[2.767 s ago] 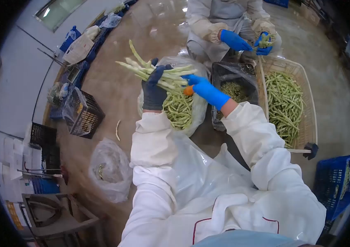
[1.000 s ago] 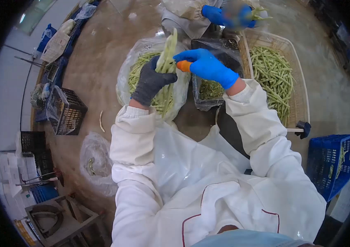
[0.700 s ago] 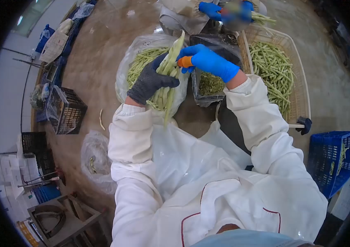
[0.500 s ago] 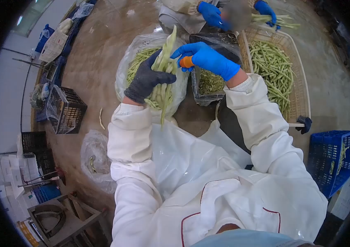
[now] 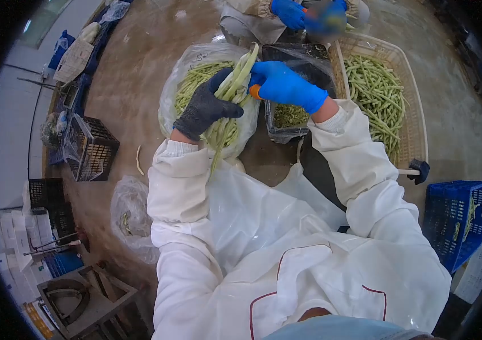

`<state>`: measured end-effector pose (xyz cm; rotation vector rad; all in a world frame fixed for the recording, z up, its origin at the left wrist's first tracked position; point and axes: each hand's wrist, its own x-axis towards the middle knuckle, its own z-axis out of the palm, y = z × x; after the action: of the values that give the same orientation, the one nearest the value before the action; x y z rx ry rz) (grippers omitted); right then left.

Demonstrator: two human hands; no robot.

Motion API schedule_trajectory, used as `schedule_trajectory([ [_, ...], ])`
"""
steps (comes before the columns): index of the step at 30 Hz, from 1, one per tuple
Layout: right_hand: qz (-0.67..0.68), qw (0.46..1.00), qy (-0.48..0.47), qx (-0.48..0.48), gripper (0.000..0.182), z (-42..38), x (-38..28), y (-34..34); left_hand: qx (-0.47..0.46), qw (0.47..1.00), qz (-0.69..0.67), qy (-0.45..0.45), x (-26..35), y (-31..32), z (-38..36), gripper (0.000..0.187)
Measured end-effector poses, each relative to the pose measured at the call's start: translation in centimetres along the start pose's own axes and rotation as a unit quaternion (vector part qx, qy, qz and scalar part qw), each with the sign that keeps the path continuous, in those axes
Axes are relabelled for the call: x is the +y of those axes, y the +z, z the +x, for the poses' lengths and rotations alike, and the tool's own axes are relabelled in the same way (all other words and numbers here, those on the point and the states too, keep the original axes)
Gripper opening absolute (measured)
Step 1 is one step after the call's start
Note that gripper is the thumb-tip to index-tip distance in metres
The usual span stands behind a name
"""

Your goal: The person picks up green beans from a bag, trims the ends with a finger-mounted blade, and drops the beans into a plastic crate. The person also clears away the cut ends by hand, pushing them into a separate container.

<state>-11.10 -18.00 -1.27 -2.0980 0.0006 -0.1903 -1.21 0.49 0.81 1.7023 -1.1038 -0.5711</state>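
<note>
My left hand (image 5: 207,107), in a dark grey glove, is wrapped round a bunch of long green beans (image 5: 235,85) above an open clear plastic bag (image 5: 170,85) of beans. My right hand (image 5: 286,85), in a blue glove, is at the bunch's right side with its fingers closed. Something orange (image 5: 255,92) shows at its fingertips; the rest of what it grips is hidden. Below the right hand stands a black bag-lined crate (image 5: 278,135) with green trimmings (image 5: 289,115).
A cream crate (image 5: 416,113) full of beans stands right. Across from me, a person's blue-gloved hands (image 5: 289,12) work at the top. A blue crate (image 5: 445,221) is at the right, a black crate (image 5: 96,150) left, and a plastic bag (image 5: 133,212) lies on the floor.
The bunch tilts further right at its top, and my right hand has moved slightly right against it. The other person's hand at the top has moved left, away from the beans there.
</note>
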Motion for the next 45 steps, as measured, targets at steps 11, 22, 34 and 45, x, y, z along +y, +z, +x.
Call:
schedule_trajectory([
  [11, -0.158, 0.972, 0.096, 0.147, 0.037, -0.4, 3.6, -3.5, 0.207, 0.925, -0.31, 0.075, -1.2, -3.1, 1.1, 0.055],
  [22, 0.086, 0.984, 0.115, -0.106, 0.03, -0.6, -0.6, -0.3, 0.334, 0.891, -0.298, 0.078, -2.6, -2.2, 1.8, 0.044],
  [34, -0.257, 0.935, -0.175, 0.172, 0.024, 0.4, 1.5, 0.9, 0.189, 0.982, -0.028, 0.009, -0.8, 0.6, 1.4, 0.038],
  [45, -0.179, 0.948, -0.15, 0.218, 0.027, -0.1, 2.1, -0.7, 0.243, 0.964, 0.107, -0.018, -3.0, -1.1, 1.8, 0.039],
])
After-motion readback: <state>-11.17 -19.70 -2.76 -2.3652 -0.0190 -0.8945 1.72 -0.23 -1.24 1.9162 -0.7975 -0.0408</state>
